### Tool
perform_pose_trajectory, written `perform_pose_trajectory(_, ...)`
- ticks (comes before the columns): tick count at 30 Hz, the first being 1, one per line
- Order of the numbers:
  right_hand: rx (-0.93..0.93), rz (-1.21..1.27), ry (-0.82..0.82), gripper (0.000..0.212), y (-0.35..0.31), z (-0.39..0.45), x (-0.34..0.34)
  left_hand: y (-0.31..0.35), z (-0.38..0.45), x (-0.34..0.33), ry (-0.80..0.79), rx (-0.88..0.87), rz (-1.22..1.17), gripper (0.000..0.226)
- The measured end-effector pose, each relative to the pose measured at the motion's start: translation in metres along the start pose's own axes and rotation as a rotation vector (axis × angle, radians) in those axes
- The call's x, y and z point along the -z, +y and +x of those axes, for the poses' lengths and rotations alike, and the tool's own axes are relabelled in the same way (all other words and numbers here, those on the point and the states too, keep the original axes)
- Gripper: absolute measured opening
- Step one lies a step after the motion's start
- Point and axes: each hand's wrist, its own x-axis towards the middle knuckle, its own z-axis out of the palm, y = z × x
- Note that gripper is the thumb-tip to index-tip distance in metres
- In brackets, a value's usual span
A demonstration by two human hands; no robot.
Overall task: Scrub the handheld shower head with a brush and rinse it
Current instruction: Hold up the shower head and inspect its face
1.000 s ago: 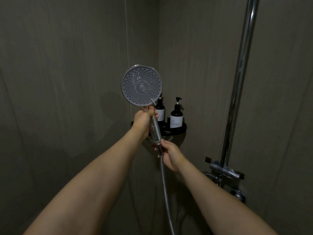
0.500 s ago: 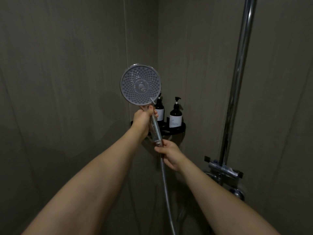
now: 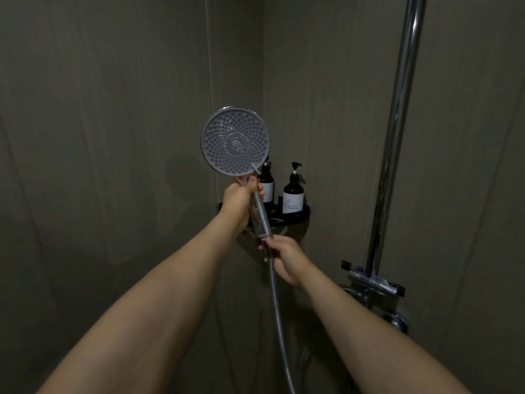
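My left hand (image 3: pixel 240 201) grips the round grey handheld shower head (image 3: pixel 235 143) by its clear handle; right fingers (image 3: pixel 271 242) pinch the ribbed metal hose (image 3: pixel 277 302) joint. Likely light, slippery, top-heavy.

Both bare forearms reach forward and upward from the bottom corners and converge near the middle. The left hand (image 3: pixel 240 201) is raised higher, its fingers curled round the upper handle of the round grey handheld shower head (image 3: pixel 235 142), thumb up near the neck. The right hand (image 3: pixel 285 258) sits lower, pinching the bottom end of the handle where the hose joins.
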Motion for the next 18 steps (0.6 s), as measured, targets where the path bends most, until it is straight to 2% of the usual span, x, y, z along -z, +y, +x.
perform_pose_trajectory(4,0.043,-0.086,0.039,0.015,0.0015,0.0007,-0.0026,-0.0006,0.0013,0.0006,-0.009,-0.002,0.011,0.021)
perform_pose_trajectory(7,0.023,0.011,0.007,0.009,0.0012,-0.0004,-0.0015,-0.002,0.0024,0.001,-0.032,-0.001,0.006,0.019)
perform_pose_trajectory(11,-0.026,0.136,0.01,0.023,0.0008,0.0007,0.0009,-0.0041,0.0052,0.0044,-0.022,0.01,-0.001,0.019)
perform_pose_trajectory(18,0.011,-0.058,0.035,0.016,0.0075,0.0018,0.0008,-0.0062,0.0086,0.0071,0.003,-0.01,-0.014,0.021)
